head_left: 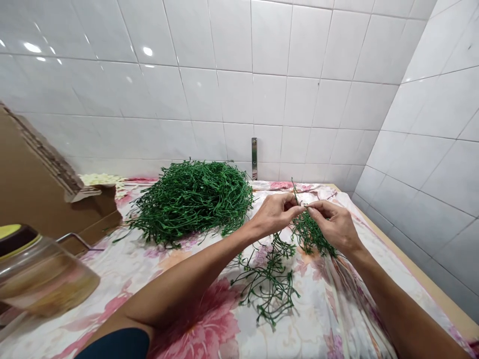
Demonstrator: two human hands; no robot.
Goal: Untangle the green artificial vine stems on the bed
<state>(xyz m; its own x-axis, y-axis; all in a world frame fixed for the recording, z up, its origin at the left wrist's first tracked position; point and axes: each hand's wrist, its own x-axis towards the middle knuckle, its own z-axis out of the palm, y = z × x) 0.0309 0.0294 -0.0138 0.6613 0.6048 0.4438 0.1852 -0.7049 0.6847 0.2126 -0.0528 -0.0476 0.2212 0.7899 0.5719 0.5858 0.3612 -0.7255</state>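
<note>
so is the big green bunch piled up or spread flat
Piled up: the green bunch rises in a tangled mound on the flowered cloth.

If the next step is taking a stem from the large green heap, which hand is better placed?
Probably the left hand: it is nearer the large green heap. The right hand is farther, by the smaller bunch. Both are busy at a thin stem.

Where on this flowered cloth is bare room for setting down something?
Bare cloth shows between the jar and the left forearm, and between the loose stems and the right forearm. Crowded: far side, with cardboard and green pile.
</note>
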